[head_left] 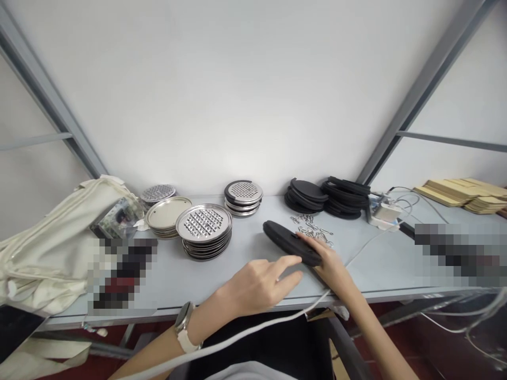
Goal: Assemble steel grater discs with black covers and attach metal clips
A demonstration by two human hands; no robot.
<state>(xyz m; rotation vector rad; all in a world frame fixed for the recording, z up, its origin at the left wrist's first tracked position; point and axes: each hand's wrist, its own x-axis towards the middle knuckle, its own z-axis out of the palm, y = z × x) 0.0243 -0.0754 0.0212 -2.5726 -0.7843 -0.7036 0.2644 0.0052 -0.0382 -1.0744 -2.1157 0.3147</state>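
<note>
My right hand (pixel 330 264) grips a black round disc (pixel 291 243) by its near right edge, holding it tilted just above the table. Wearing a watch on its wrist, my left hand (pixel 261 285) is at the disc's near side. Its fingers are apart and reach toward the disc; whether a fingertip touches it I cannot tell. Behind the disc lies a scatter of small metal clips (pixel 312 229). Left of my hands stands a stack of round metal graters (pixel 204 229), beside a stack of plain round metal plates (pixel 168 214).
Near the wall are graters with black rims (pixel 243 198) and two stacks of black discs (pixel 307 195), (pixel 344 198). A power strip (pixel 384 214) and yellowish flat boards (pixel 463 195) lie right. A cream cloth bag (pixel 51 232) covers the left end. A white cable (pixel 245 335) crosses before me.
</note>
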